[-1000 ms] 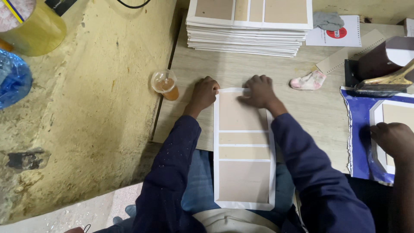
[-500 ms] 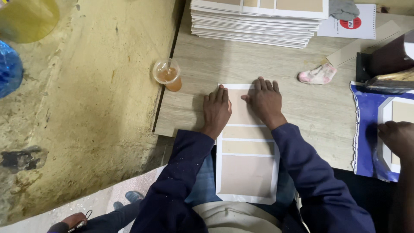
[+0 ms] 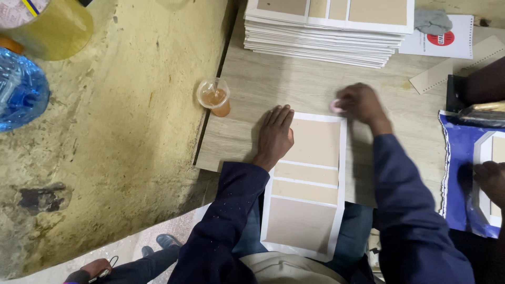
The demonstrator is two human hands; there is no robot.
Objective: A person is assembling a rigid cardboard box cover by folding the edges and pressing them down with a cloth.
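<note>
Left hand [image 3: 274,135]: flat, palm down, fingers spread, pressing the upper left corner of a white sheet with tan panels [image 3: 306,184]; it grasps nothing. The sheet lies lengthwise toward the person, its far end on the wooden table [image 3: 294,84], its near end overhanging the table edge above the lap.

Right hand [image 3: 360,102]: off the sheet, just beyond its upper right corner, fingers curled around a small pink object [image 3: 335,107]. The object is mostly hidden; its kind cannot be told.

Stack of similar white and tan sheets [image 3: 326,29] at the far table edge, well apart from both hands. To its right, a white rectangular booklet with a red round mark [image 3: 444,42], a grey cloth [image 3: 432,21] on its corner. Clear cup of brownish liquid [image 3: 213,95] at the table's left edge. Another person's hand [image 3: 492,176] on blue paper [image 3: 460,173] at the right.
</note>
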